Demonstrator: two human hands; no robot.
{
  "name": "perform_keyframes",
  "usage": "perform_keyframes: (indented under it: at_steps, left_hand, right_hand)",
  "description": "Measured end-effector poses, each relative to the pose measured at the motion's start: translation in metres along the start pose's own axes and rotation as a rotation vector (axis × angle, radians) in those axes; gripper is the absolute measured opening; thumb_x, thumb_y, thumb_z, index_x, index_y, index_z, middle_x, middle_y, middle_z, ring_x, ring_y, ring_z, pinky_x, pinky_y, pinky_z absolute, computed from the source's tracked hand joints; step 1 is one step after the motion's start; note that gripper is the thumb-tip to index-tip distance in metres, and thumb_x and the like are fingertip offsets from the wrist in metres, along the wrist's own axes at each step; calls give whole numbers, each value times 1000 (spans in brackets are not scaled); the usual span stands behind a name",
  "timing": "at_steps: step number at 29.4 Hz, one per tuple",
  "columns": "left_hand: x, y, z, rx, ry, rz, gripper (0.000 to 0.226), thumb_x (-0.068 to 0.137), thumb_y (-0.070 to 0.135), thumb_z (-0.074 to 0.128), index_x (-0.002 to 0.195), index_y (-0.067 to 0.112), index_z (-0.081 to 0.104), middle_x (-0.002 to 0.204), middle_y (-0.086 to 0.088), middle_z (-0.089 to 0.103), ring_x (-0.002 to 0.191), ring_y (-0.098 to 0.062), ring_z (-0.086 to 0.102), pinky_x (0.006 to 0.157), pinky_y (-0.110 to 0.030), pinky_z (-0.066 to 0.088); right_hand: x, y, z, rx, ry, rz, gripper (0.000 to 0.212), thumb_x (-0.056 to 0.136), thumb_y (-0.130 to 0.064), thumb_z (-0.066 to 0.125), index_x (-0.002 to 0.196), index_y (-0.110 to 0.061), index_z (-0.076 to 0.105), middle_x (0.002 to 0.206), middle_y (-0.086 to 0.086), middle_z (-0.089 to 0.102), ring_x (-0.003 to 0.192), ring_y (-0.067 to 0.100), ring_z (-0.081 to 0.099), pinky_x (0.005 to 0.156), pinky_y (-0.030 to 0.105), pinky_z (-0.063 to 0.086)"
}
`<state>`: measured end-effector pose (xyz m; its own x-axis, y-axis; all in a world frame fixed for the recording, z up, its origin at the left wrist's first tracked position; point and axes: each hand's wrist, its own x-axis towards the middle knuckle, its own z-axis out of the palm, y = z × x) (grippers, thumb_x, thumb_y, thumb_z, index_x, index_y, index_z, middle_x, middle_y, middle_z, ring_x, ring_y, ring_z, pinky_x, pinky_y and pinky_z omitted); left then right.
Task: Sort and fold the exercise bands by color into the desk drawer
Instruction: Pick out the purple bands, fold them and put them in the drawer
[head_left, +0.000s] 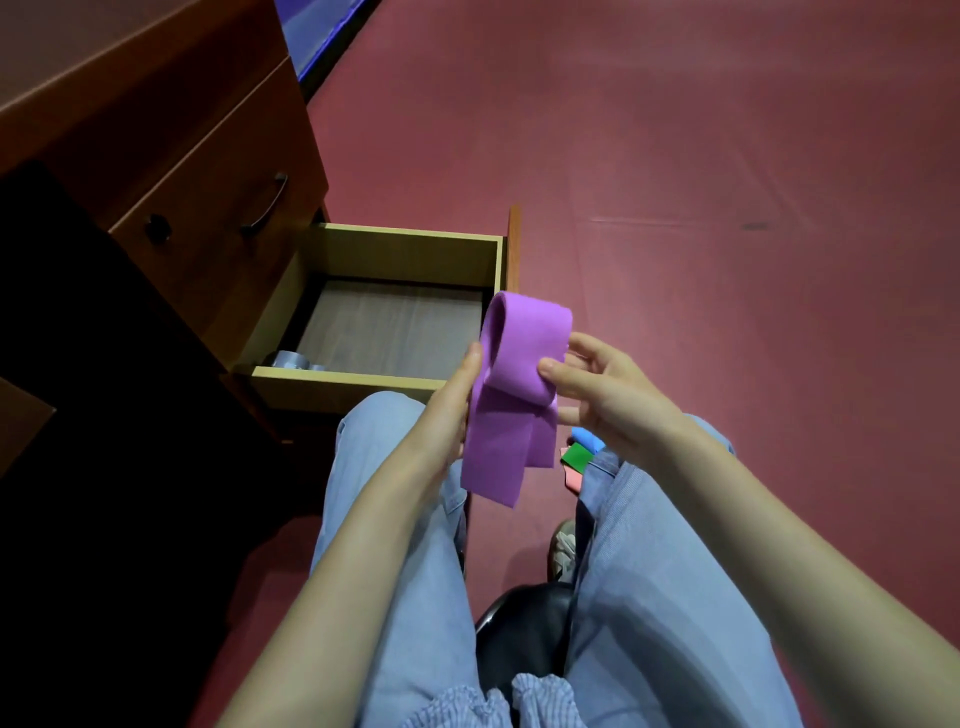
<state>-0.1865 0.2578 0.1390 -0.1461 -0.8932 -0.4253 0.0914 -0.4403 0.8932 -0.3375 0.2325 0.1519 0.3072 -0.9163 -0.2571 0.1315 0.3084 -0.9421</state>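
A purple exercise band (511, 395), folded over on itself with its ends hanging down, is held above my knees just in front of the open desk drawer (374, 387). My left hand (449, 410) grips its left edge. My right hand (602, 389) pinches the folded top from the right. On the floor between my legs lie a blue band (589, 440), a green band (576, 457) and a pink band (573, 480), partly hidden by my right knee. The drawer floor is mostly bare.
A grey roll of tape (291, 359) lies in the drawer's near left corner. The brown desk (171, 156) with a shut upper drawer stands at left. Red carpet (727, 208) spreads to the right. I sit on a black chair (524, 629).
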Motion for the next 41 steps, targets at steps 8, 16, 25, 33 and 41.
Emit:
perform_keyframes:
  at_steps: [8,16,25,33,41]
  left_hand:
    - [5,1,-10,-144,-75,-187,65,92,60,16,86,14,61,71,-3,66,68,-16,61,65,-27,47]
    - [10,7,-13,-380,-87,-213,45,87,47,47,108,10,62,100,-13,67,88,-24,62,84,-39,52]
    - [47,-1,-31,-467,235,-52,44,87,22,57,124,-2,51,118,-18,62,98,-23,62,77,-31,56]
    - [93,6,-79,-556,345,-71,41,89,26,54,120,-1,52,112,-26,63,89,-37,65,60,-46,57]
    - [158,7,-170,-142,608,21,22,84,17,62,103,8,55,104,-14,62,88,-21,59,81,-30,49]
  right_hand:
    - [4,4,1,-27,49,-219,46,78,13,55,102,-27,53,93,1,60,91,14,57,76,27,55]
    - [4,21,6,-221,-3,-234,51,72,23,53,73,-26,67,121,-18,47,125,15,45,97,33,45]
    - [45,32,17,84,-23,83,55,77,-37,55,130,-30,40,123,-13,54,110,9,57,78,21,55]
    - [130,40,56,-165,-59,72,48,82,-7,62,126,-14,45,119,13,57,82,13,62,55,18,52]
    - [247,65,96,-158,-113,164,38,82,2,57,115,-18,52,118,13,58,100,26,58,72,30,51]
